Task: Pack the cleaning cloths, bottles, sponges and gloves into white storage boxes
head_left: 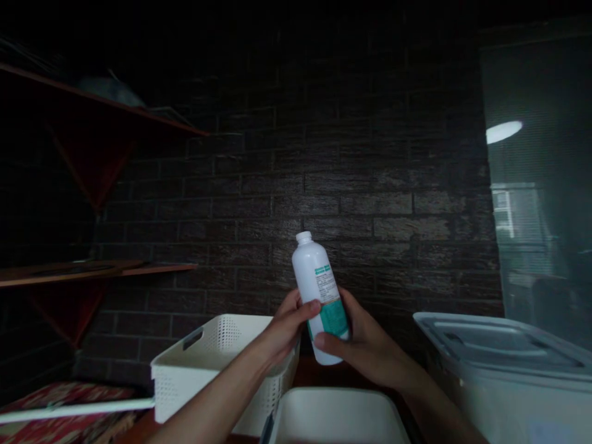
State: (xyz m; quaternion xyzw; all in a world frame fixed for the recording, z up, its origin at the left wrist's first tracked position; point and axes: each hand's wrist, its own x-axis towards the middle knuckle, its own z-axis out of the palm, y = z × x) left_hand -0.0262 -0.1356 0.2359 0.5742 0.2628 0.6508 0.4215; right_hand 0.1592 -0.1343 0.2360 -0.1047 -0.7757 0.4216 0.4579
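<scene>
A white plastic bottle [308,268] with a white cap and a green-and-white label is held up between my two hands, leaning slightly to the left. My left hand [289,320] wraps its left side, the thumb lying across the front. On the lower right, my right hand [354,345] grips the bottle near its base, thumb over the front. The fingers behind the bottle are hidden. Below the hands is a white open bin [340,398], cut off by the bottom edge. A white perforated basket [185,376] stands behind my left forearm.
At right sits a storage box with a grey lid [499,345]. Wooden shelves [152,268] on red brackets jut from the left wall. A white rod [83,408] lies over a red patterned item [69,394]. Dark brick wall [324,172] rises behind, with a glass pane [541,246] at right.
</scene>
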